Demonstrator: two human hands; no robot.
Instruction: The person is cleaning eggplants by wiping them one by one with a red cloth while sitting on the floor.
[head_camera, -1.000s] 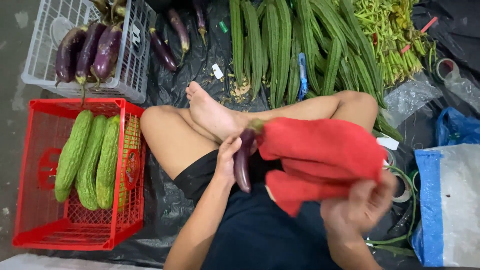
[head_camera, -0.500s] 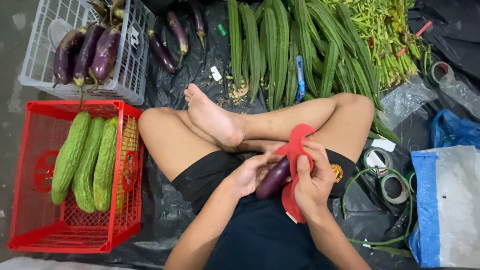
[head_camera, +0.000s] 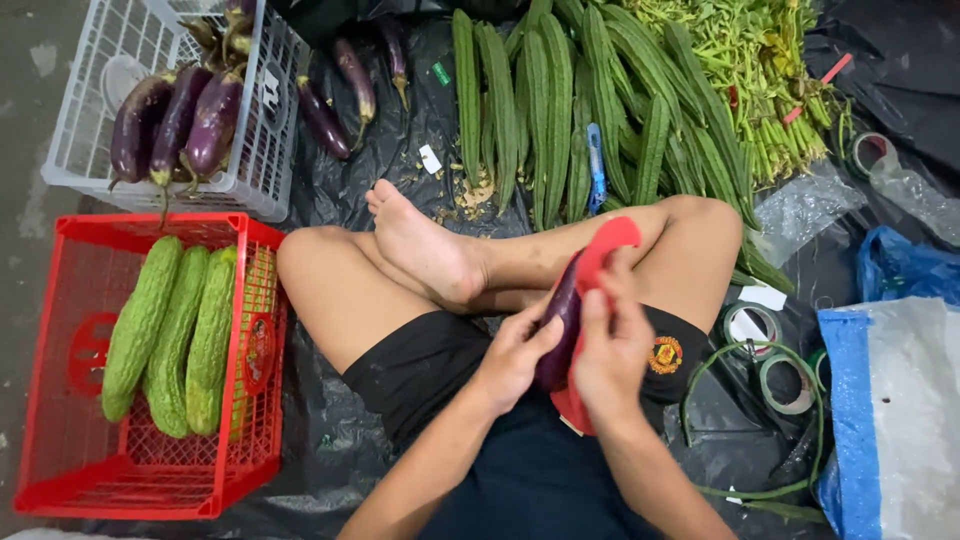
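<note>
Black plastic sheet (head_camera: 400, 150) on floor w/ loose eggplants (head_camera: 340, 95), ridged gourds (head_camera: 540, 100), greens (head_camera: 750, 80), tape rolls (head_camera: 770, 350).

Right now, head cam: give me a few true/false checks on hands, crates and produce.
1. Both hands, left hand and right hand, are on one purple eggplant. True.
2. The red cloth lies in the red crate. False: it is wrapped against the eggplant in the right hand.
3. The red crate holds green bitter gourds. True.
4. The white crate holds ridge gourds. False: it holds purple eggplants; the ridge gourds lie on the black sheet.
</note>
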